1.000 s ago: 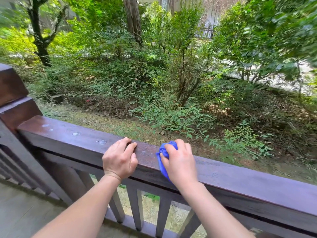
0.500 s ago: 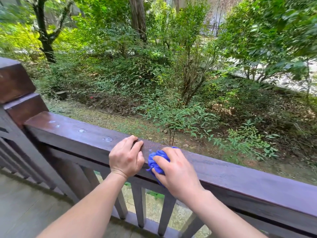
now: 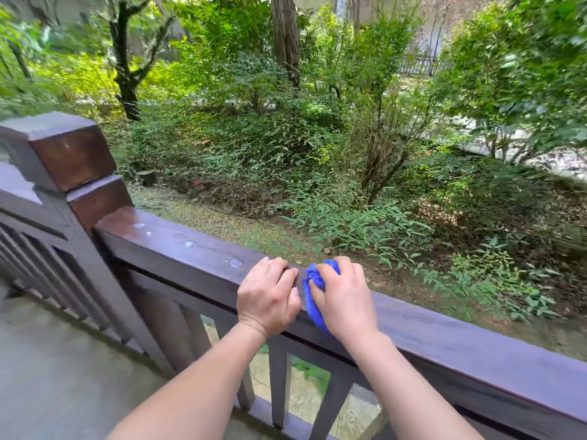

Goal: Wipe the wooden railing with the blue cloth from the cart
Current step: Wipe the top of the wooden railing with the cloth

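A dark brown wooden railing (image 3: 476, 350) runs from a corner post at the left down to the lower right. My right hand (image 3: 344, 296) presses a bunched blue cloth (image 3: 313, 290) onto the rail's top and front edge; most of the cloth is hidden under the palm. Just left of it, my left hand (image 3: 268, 296) rests on the rail with fingers curled over the top, almost touching the cloth. Several pale spots (image 3: 236, 262) mark the rail top left of my hands.
A square corner post (image 3: 68, 154) stands at the left, with another railing section (image 3: 28, 236) running off behind it. Balusters (image 3: 279, 385) hang below the rail. A grey deck floor (image 3: 63, 376) lies at lower left. Beyond are shrubs and trees (image 3: 286, 42).
My right hand has slid the cloth leftward along the rail, closing up to my left hand. The view has shifted so the corner post shows more fully.
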